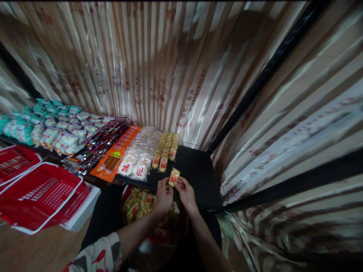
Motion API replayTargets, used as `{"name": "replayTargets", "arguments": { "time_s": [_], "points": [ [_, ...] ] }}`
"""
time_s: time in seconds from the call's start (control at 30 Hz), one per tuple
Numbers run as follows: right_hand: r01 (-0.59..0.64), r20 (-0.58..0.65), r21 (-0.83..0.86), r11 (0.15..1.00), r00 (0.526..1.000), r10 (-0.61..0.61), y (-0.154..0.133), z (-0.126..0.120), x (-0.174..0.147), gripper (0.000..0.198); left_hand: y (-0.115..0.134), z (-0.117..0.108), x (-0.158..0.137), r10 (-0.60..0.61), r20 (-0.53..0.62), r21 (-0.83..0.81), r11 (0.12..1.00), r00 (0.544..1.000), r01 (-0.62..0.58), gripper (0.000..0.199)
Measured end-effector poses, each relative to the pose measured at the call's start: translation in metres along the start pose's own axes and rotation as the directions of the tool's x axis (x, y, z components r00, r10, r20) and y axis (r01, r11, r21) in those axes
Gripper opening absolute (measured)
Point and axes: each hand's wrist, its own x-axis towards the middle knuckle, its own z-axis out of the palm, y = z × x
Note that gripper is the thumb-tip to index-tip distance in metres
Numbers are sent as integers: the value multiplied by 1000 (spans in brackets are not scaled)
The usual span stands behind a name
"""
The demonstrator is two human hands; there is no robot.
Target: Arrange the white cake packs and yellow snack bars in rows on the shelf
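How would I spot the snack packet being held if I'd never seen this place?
Find the black table before the striped curtain. At its near edge, between the left hand and right hand, is a small yellow packet. Similar packets form rows beyond; only this one is held.

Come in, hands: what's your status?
Left hand, right hand: both on one yellow packet. Packet just short of the yellow rows. Nothing visible between.

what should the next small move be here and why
Probably set the yellow packet down at the near end of the rightmost row: the right hand holds it, with the left hand at its edge, just short of similar packets, and that row seems to stop a little farther back than its neighbours.
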Motion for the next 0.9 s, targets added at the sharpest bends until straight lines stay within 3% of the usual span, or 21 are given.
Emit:
{"name": "replayTargets", "arguments": {
  "time_s": [0.2, 0.43, 0.57, 0.9],
  "points": [
    [-1, -76, -126, 992, 997, -9, 17, -3, 33, 32, -6, 20, 21, 13, 40, 2, 1000, 999, -13, 42],
    [62, -133, -259, 964, 986, -100, 22, -1, 69, 31, -15, 38, 44, 53, 31, -30, 998, 998, -52, 47],
    [58, -152, -317, 947, 982, -111, 21, 4, 86, 31, -15, 41, 51, 98, 57, -51, 994, 994, -95, 46],
    [75, -129, -400, 913, 982, -137, 22, 17, 112, 33, -11, 42, 70, 60, 93, -94, 994, 994, -51, 47]
  ]
}}
